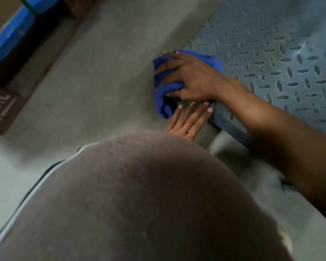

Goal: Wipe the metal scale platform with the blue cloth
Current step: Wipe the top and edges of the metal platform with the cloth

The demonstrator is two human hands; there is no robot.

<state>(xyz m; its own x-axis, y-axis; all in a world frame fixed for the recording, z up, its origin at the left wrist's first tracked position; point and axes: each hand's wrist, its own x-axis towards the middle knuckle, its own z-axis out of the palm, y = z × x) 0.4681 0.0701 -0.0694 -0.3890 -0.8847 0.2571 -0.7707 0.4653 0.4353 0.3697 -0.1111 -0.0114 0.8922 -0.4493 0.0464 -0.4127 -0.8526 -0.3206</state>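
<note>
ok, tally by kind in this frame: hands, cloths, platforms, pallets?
Hands: 2, right hand gripping the cloth, left hand with straight fingers at the platform corner
Blue cloth: 1
Metal scale platform: 1
Brown pallet: 1
Total: 5

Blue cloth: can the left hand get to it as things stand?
Probably yes. The left hand lies flat just below the blue cloth, whose loose end hangs beside its fingertips with nothing between; the right hand grips only the upper part.
</note>
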